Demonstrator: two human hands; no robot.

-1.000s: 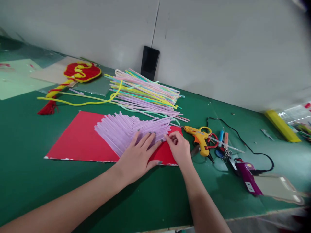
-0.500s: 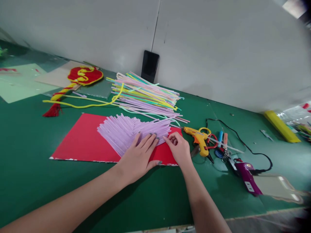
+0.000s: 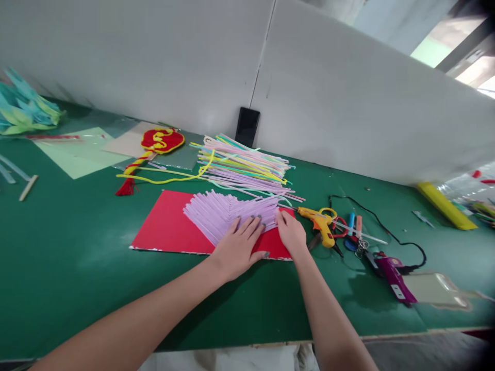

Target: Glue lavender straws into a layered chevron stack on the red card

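Observation:
Lilac pipe cleaners [image 3: 211, 214] lie side by side in a heart-like, V-patterned shape on a red board [image 3: 166, 226]. My left hand [image 3: 240, 247] rests flat over the lower middle of the lilac shape, fingers stretched out and slightly spread. At its right edge, my right hand [image 3: 292, 233] has thumb and fingers pinched together on the end of a lilac pipe cleaner; the fingertips are partly hidden. Just right of the board lies a yellow glue gun [image 3: 319, 222], its nozzle pointing toward the board.
Behind the board is a heap of coloured pipe cleaners [image 3: 243, 165]. A phone [image 3: 247, 127] leans on the wall. A red-and-yellow fan-shaped craft [image 3: 162, 140] lies left. Rightward are scissors [image 3: 340, 227], a purple power strip [image 3: 395, 281] with a black cord, and a yellow bundle [image 3: 446, 206].
The view has shifted, so more of the table's left side shows. My left hand still lies on the lilac shape. My right hand's fingers have moved slightly up along its right edge.

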